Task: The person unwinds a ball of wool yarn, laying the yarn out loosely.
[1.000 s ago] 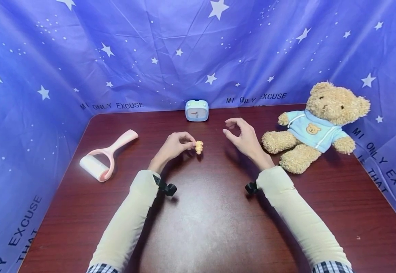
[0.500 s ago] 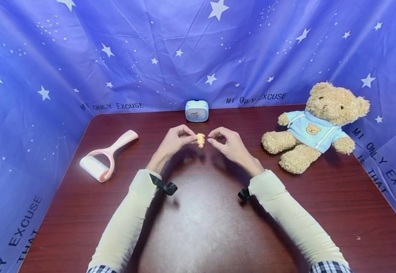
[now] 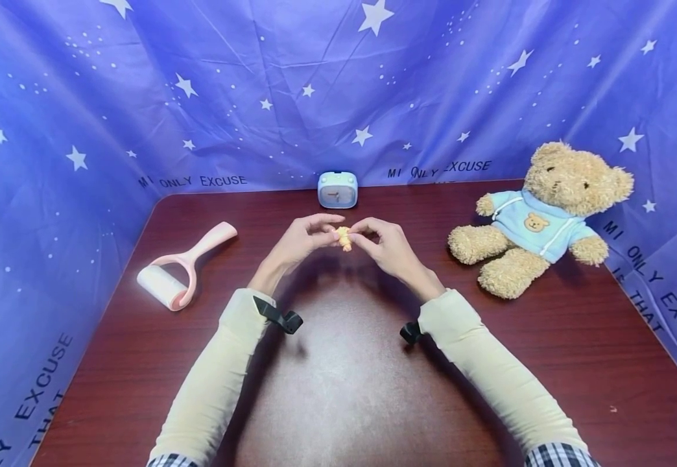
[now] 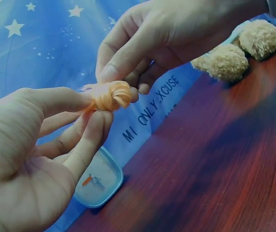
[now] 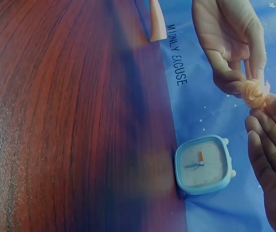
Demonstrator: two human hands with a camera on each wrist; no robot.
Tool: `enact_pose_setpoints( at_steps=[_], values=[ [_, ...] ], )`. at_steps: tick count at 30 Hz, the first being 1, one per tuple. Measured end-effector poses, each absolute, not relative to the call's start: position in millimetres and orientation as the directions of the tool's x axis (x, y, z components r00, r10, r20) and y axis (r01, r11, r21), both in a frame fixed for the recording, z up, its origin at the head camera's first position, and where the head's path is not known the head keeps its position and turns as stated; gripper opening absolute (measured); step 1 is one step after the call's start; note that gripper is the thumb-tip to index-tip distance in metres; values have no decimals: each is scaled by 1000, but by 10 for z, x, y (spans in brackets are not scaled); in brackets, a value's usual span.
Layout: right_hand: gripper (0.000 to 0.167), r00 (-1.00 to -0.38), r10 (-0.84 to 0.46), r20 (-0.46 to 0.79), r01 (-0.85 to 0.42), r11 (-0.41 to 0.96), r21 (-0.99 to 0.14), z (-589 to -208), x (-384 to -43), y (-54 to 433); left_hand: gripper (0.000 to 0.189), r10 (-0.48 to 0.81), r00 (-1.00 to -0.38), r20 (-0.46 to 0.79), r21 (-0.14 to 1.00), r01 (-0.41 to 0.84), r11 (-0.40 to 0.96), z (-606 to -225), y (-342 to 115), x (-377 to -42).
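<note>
A small wound bundle of pale orange yarn is held up above the table between the two hands. My left hand pinches one side of it between thumb and fingertips. From the other side, my right hand grips it with thumb and forefinger. Loops of the strand show at the bundle's end in the left wrist view, and fingertips cover part of it. Just behind the hands, a light blue alarm clock stands at the table's back edge.
A pink-handled lint roller lies on the left of the dark red wooden table. At the right sits a teddy bear in a light blue top. A blue star-printed curtain hangs around the table.
My right hand has come in from the right and taken hold of the yarn bundle. The left hand has lifted slightly away from me with it.
</note>
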State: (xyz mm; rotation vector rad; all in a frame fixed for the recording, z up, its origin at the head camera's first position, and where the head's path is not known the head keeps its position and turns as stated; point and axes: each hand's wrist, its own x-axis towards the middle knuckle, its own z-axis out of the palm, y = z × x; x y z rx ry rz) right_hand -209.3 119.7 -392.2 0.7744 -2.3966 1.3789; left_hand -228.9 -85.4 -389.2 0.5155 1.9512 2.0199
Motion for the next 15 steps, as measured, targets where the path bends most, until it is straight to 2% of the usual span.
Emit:
enact_pose_setpoints(
  at_steps=[5,15],
  values=[
    [9,-822,-314,475,-568,397,-721,-3920,-2100,1196,32,477,-878,36,998,8,-60,-3882,-874,-2291],
    [8,-840,-267,473,-543,369,-755,-3947,-2082,1187,10,457,-890,-10,995,-55,-86,-3869,-889,-2280]
  ],
)
